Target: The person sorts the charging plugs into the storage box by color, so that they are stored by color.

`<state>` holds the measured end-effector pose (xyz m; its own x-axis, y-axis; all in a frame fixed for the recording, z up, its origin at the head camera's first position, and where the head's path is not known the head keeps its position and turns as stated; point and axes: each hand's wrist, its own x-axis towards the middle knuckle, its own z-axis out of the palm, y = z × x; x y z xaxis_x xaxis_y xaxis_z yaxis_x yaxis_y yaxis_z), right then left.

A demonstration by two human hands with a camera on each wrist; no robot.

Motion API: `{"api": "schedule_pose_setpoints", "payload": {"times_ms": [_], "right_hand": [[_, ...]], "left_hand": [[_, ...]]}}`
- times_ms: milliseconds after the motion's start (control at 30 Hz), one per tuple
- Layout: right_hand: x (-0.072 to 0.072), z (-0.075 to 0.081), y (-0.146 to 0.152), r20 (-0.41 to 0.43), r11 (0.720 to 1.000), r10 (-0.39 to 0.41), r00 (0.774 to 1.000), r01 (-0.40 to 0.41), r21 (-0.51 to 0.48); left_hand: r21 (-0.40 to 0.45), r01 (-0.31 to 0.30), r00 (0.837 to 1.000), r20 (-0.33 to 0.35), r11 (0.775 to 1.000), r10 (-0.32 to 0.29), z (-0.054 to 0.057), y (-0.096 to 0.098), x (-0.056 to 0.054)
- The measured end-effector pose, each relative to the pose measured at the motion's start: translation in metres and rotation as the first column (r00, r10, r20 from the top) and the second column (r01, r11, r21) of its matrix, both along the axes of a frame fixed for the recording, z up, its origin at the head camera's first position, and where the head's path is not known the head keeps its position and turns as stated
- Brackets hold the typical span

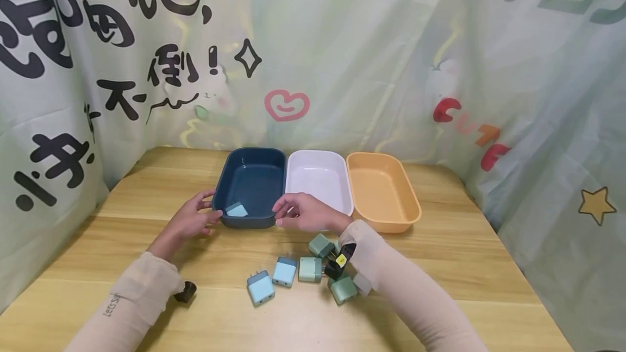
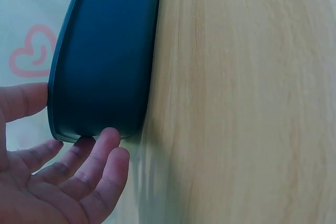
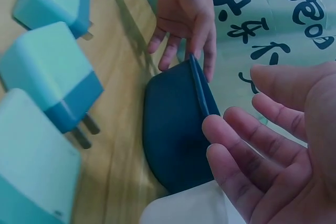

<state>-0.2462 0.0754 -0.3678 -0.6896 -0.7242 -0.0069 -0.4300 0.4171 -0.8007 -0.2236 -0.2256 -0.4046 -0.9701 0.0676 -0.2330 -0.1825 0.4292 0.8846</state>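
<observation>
A dark blue tray (image 1: 254,184) stands at the left of a row, one light blue charger plug (image 1: 237,209) lying in its near left corner. At that corner my left hand (image 1: 194,216) touches the tray, thumb by the rim and loosely bent fingers along the side wall. My right hand (image 1: 308,212) hovers at the tray's near right corner with relaxed fingers and nothing in them; in the right wrist view its fingertips (image 3: 215,124) are close to the rim. Whether they touch it I cannot tell. Light blue charger plugs (image 1: 261,288) lie nearer me on the table.
A white tray (image 1: 320,175) adjoins the blue one, and an orange tray (image 1: 383,189) stands right of it. Several green charger plugs (image 1: 343,289) and a grey one (image 1: 362,284) lie beneath the right forearm. A printed curtain (image 1: 342,69) encloses the back and sides of the wooden table (image 1: 464,265).
</observation>
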Motion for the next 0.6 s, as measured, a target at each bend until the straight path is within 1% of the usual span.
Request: {"api": "schedule_pose_setpoints", "payload": {"times_ms": [133, 267, 367, 467, 600], "right_hand": [[0.006, -0.004, 0.002, -0.007, 1.0, 0.005, 1.0, -0.005, 0.015], [0.009, -0.008, 0.005, -0.021, 0.999, 0.042, 0.999, -0.042, -0.006], [0.012, -0.01, 0.007, -0.006, 0.997, 0.076, 0.997, -0.076, -0.026], [0.015, -0.013, 0.01, 0.053, 0.995, 0.094, 0.994, -0.093, -0.028], [0.018, -0.017, 0.013, 0.119, 0.995, 0.098, 0.988, -0.098, -0.005]], "left_hand": [[-0.012, 0.0, 1.0, 0.0, 1.0, 0.0, 0.0, 0.001, 0.001], [-0.011, -0.002, 1.0, -0.001, 1.0, 0.002, 0.0, 0.0, 0.002], [-0.011, -0.003, 1.0, -0.001, 1.0, 0.003, 0.0, 0.0, 0.002], [-0.009, -0.001, 1.0, -0.004, 1.0, 0.001, 0.0, 0.0, 0.001], [-0.006, 0.003, 1.0, -0.009, 1.0, -0.003, -0.001, 0.0, 0.001]]}}
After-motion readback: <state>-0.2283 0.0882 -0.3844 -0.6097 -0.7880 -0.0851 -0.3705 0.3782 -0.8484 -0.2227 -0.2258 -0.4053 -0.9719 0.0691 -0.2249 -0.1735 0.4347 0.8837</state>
